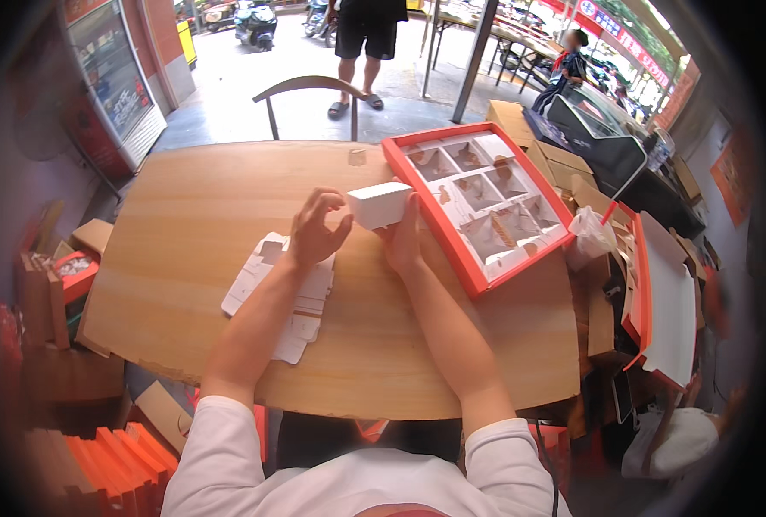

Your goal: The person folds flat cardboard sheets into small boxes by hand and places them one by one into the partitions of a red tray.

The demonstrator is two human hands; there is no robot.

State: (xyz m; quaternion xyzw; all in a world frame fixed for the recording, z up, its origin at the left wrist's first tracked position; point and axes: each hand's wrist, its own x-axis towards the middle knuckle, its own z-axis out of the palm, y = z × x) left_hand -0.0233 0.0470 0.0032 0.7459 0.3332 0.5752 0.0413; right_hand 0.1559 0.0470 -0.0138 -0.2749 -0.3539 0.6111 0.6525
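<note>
A small white cardboard box (381,208) is held up over the middle of the wooden table (215,187). My right hand (404,236) grips it from the right side and from beneath. Just left of the box, my left hand (318,226) has its fingers spread and curved, with nothing seen between them. Flat white cardboard blanks (305,310) lie in a stack, partly hidden under my left forearm. To the right rests a large red-rimmed box (473,271), tilted on the table, with a white patterned divider insert (480,200) forming several compartments.
A chair (312,83) stands at the far table edge, with a person (365,39) beyond it. Cardboard cartons (561,165), a plastic bag (591,229) and an open red-edged box (664,297) crowd the right side. Orange boxes (115,459) stand at lower left. Another person sits at lower right.
</note>
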